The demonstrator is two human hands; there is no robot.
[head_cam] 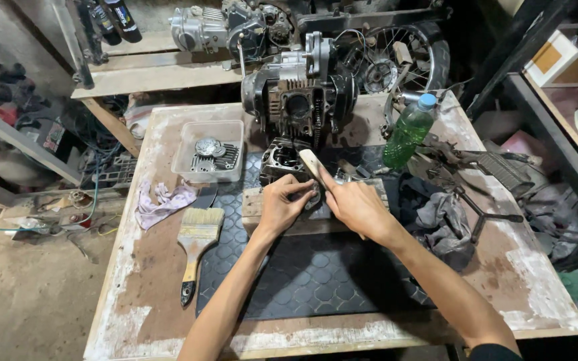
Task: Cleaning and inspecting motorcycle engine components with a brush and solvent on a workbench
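Centre frame: left hand (281,204) pinches a small metal part (314,199) on wood block (255,208); right hand (354,206) clasps pale-handled tool (310,162). Scraping underway; steadier grip advised.

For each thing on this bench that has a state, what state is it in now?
Green bottle: upright, blue cap on.
Plastic tub: open, metal parts inside.
Paintbrush: lying flat, untouched.
Engine: standing, partly taken apart.
Left hand: fingers closed on a small metal part.
Right hand: gripping a pale wooden-looking handle.
Pink rag: crumpled.
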